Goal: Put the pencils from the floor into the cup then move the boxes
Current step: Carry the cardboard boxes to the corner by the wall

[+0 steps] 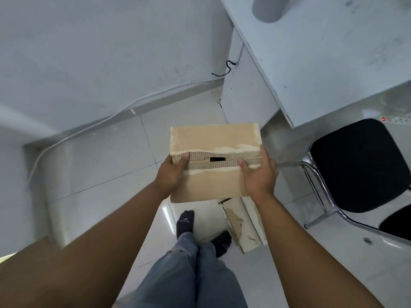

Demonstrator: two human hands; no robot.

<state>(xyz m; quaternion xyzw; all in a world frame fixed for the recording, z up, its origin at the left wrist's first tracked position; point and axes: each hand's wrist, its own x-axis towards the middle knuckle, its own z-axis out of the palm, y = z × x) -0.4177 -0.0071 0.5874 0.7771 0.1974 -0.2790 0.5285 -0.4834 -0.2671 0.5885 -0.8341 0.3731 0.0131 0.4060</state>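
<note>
A closed brown cardboard box with torn tape along its middle seam is held up above the floor. My left hand grips its left edge, thumb on top by the seam. My right hand grips its right edge, thumb also on top. A second, torn cardboard box lies on the floor just below the held one, beside my feet. No pencils or cup are in view.
A white desk stands at the upper right, its side panel reaching the floor. A black chair with chrome legs sits to the right. A white cable runs along the wall base. Tiled floor lies at left.
</note>
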